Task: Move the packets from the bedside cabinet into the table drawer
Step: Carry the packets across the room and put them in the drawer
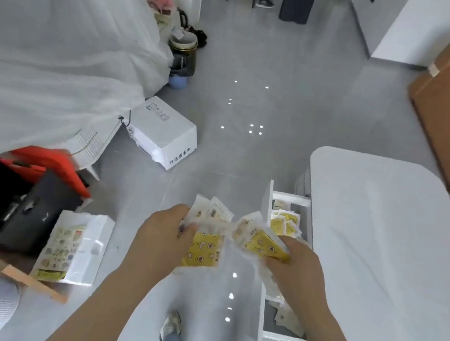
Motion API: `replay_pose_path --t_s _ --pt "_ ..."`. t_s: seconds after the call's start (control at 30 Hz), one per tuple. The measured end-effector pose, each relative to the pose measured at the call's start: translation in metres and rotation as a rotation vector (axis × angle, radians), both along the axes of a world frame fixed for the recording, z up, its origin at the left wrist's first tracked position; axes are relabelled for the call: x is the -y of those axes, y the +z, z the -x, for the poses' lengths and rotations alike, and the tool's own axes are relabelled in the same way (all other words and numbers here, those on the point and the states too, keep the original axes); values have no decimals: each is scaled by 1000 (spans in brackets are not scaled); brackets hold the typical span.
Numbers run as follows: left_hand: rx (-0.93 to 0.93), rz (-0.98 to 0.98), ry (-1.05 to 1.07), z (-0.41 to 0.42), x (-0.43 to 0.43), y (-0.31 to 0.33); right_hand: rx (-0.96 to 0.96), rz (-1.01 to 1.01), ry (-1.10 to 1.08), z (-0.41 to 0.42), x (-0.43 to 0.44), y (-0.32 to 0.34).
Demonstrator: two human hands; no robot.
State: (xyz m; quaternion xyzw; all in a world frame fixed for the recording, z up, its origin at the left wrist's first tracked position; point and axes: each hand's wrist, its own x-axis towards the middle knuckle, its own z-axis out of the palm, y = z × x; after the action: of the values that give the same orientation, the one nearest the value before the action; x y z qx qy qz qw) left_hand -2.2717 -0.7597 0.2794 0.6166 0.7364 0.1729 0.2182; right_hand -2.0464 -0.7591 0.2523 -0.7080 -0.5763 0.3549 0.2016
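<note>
Two hands, both loaded. The left hand (165, 231) has its fingers curled round a fan of yellow-and-clear packets (203, 245). The right hand (296, 260) is clamped on a second bundle (258, 244), whose long axis slants from upper left to lower right. The bundles hang side by side, nearly touching, above the floor (234, 157). The open drawer (266, 203) lies to the right of both hands. The right hand is just beside its front panel & is the nearer; the left hand sits further off. The drawer's long axis runs along the table (379, 246) edge, away from the viewer. Stored packets (286, 224) lie at its far end; the near end is blurred. Judged next move: a short rightward carry, right hand first.
</note>
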Motion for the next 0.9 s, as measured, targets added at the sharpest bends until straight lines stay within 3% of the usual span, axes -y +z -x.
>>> replay_pose_path --t_s 0.37,0.9 --pt "62 144 -379 -27 -125 -38 1 152 -492 -24 -31 -26" --pt "-17 190 -727 -151 -278 -101 -10 318 -771 -121 -109 -93"
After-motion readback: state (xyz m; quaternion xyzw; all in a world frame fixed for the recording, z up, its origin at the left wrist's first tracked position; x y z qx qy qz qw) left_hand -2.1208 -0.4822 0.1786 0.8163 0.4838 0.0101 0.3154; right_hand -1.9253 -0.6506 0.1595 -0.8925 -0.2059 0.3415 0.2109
